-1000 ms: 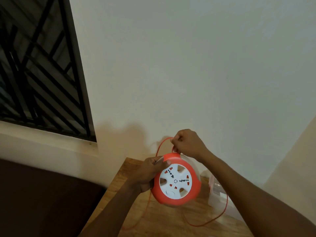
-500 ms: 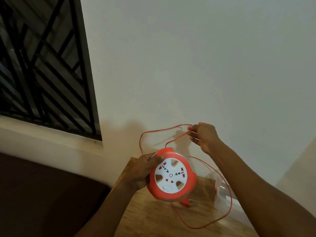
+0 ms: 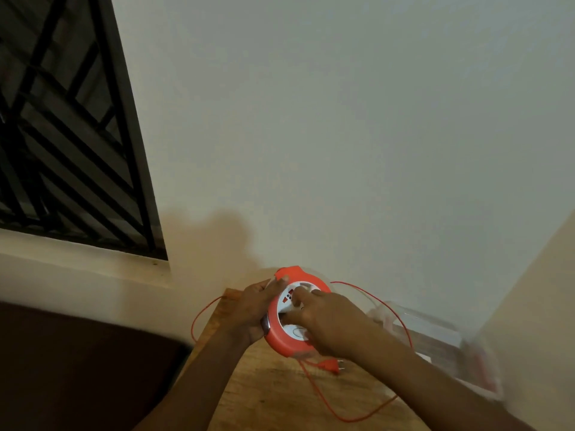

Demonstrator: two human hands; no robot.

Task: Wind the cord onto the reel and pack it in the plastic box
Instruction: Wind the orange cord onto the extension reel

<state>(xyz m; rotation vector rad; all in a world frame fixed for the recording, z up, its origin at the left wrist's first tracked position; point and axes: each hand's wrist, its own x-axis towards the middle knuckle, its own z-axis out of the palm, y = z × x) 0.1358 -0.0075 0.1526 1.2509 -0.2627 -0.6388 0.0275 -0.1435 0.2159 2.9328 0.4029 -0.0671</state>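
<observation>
Over table [image 3: 264, 396], right hand [image 3: 329, 325] now on reel [image 3: 280, 340]

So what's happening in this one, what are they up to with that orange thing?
A person is winding an orange cord onto an orange-and-white reel above a wooden table. The left hand grips the reel's edge while the right hand presses its fingers into the white face. Loose loops and the plug lie unwound. The clear plastic box sits to the right, not yet used.

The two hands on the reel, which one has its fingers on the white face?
The right hand: its fingers press the reel's white socket face, while the left hand only grips the orange rim from the side.
</observation>
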